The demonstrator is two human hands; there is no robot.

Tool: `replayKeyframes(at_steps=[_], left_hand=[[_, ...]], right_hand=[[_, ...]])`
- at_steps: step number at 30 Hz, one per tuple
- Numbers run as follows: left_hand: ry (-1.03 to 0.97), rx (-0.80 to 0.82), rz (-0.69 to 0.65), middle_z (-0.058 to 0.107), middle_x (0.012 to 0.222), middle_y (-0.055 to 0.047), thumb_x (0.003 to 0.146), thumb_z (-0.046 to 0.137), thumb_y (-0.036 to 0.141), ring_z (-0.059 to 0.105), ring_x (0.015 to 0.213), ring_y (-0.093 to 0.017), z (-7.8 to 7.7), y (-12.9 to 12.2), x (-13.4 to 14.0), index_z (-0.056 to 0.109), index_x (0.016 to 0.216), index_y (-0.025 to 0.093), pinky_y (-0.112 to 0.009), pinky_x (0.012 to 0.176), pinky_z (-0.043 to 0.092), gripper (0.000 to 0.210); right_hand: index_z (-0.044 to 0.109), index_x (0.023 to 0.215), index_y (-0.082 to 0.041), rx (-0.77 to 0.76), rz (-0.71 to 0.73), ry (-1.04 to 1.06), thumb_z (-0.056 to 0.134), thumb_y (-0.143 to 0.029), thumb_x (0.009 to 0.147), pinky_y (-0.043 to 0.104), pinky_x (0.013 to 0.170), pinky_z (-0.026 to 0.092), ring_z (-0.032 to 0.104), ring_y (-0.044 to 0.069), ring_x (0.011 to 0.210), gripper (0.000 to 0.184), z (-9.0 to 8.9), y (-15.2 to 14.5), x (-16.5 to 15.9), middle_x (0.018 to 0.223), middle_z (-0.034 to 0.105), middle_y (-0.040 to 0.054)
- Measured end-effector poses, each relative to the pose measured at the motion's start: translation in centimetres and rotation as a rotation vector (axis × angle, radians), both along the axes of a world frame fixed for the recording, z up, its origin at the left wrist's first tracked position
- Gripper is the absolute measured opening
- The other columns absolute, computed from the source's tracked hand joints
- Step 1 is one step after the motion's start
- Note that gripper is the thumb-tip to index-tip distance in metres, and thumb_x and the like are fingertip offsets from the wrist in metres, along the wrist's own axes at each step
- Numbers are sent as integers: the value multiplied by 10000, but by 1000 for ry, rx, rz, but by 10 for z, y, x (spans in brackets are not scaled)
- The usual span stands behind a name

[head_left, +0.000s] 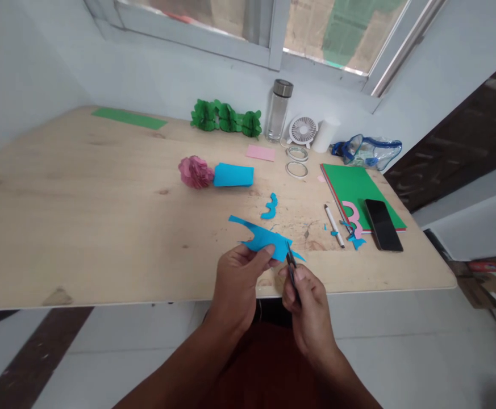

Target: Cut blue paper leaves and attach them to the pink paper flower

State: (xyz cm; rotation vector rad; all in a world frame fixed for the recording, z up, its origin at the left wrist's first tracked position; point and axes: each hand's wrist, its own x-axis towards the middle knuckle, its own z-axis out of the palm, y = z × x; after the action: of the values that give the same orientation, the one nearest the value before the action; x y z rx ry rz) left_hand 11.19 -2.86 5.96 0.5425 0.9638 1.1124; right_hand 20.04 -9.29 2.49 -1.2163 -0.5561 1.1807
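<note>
My left hand [241,278] pinches a sheet of blue paper [269,240] with a curved cut-out along its left side, held just above the table's front edge. In my right hand [309,301] is a pair of dark scissors [291,264], its blades at the paper's right edge, where a thin strip hangs off. The handles are mostly covered by my fingers. Beyond the sheet lies a blue cut-out shaped like a 3 [270,206]. A stack of blue paper [233,175] sits farther back, touching a pink paper flower [195,172].
Right of my hands are a white pen [334,226], blue scraps [355,241], a pink 3-shaped cut-out [352,218], a phone [383,224] and green sheets [358,190]. Along the wall stand green paper decorations [226,119], a bottle [278,111] and a small fan [303,130]; tape rolls [296,169] lie nearer.
</note>
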Motion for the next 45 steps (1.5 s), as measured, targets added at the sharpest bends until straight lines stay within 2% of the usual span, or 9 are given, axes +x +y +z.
replayKeyframes(at_steps=[10,22,27,32,45], left_hand=[[7,23,-53,673,619,-12,620,738,213,590,584,-121,2,-1,1,679,619,143,-262,655,504,91],[-1,48,-58,677,633,-8,639,734,211,601,606,-126,-1,-1,1,697,633,156,-261,662,510,67],[-8,31,-68,688,654,-10,633,740,213,599,605,-119,0,-1,0,702,642,155,-250,657,510,70],[-7,15,-66,690,644,-6,626,748,220,594,591,-108,0,-1,-1,702,644,146,-239,644,505,89],[0,15,-66,692,637,-1,612,744,211,592,579,-110,0,-1,-2,701,638,147,-245,629,501,81]], right_hand=[[454,609,-201,47,-17,-17,566,-509,833,238,438,189,224,84,459,397,1,4,-1,508,315,-77],[451,600,-203,44,-53,-4,586,-493,826,237,440,205,234,87,458,392,0,5,-2,482,310,-77],[492,615,-195,47,-40,5,572,-494,839,234,433,185,221,85,456,382,0,4,-1,475,304,-77],[577,717,-183,47,-32,2,569,-497,842,232,433,177,218,79,450,338,1,3,-1,474,301,-84],[593,749,-163,17,-29,26,592,-528,820,236,434,146,189,65,452,372,0,2,0,482,293,-94]])
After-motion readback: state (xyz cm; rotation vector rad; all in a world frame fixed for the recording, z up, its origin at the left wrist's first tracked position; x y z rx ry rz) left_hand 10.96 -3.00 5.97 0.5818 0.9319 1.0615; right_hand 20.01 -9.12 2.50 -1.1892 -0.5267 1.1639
